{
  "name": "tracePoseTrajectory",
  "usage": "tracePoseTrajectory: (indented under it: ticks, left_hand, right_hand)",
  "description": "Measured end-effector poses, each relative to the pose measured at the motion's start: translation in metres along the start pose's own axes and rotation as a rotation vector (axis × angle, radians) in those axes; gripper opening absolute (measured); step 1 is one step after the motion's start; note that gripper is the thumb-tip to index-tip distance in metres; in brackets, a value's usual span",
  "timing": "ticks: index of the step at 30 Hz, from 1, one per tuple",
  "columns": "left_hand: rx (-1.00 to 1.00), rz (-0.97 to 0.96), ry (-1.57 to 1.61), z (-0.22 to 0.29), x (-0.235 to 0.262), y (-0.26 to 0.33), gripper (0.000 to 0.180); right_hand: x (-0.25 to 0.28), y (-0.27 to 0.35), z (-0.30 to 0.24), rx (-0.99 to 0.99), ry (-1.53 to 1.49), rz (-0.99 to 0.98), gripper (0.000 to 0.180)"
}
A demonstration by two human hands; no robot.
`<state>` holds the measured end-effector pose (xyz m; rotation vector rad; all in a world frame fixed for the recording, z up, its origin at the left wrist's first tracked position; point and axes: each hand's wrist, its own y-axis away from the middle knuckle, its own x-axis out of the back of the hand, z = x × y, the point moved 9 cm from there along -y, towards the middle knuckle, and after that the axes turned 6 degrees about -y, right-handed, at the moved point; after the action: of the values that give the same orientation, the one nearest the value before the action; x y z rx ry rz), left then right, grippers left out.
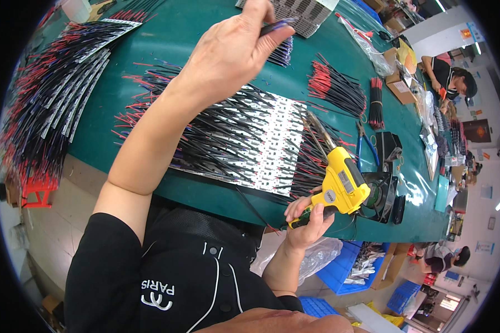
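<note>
My right hand [308, 225] grips the handle of a yellow soldering gun [341, 183] near the table's front edge. The gun's metal tip points up and left, over the right edge of a panel of white circuit boards [272, 144]. Black wires [222, 133] with some red ones lie in rows across that panel. Farther away, my left hand [230, 53] is raised above the table, its fingers closed on a small bundle of dark wires [276, 26] with a purplish tint. Part of this bundle is hidden by the fingers.
More wired white strips [78, 94] hang over the table's left edge. Bundles of red-and-black wires [336, 86] lie beyond the gun. Blue-handled pliers [366, 147] and a black fan [378, 194] are at the right. A blue crate [344, 272] stands below the table. Two other people are farther right.
</note>
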<state>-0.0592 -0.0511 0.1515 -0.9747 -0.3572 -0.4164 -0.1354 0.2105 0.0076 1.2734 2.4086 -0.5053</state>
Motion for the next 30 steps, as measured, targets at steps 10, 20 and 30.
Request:
tracePoseTrajectory:
  ticks: [10, 20, 30]
  left_hand:
    - [0.083, -0.502, 0.007, -0.020, -0.088, 0.054, 0.016]
    - [0.225, -0.606, -0.040, -0.048, -0.106, 0.075, 0.020]
    - [0.241, -0.671, -0.131, -0.052, -0.113, 0.078, 0.014]
  right_hand:
    - [0.002, 0.007, 0.002, 0.001, 0.054, -0.033, 0.048]
    - [-0.001, 0.012, 0.017, -0.105, -0.063, -0.074, 0.032]
    - [-0.005, 0.010, 0.022, -0.092, 0.114, -0.033, 0.044]
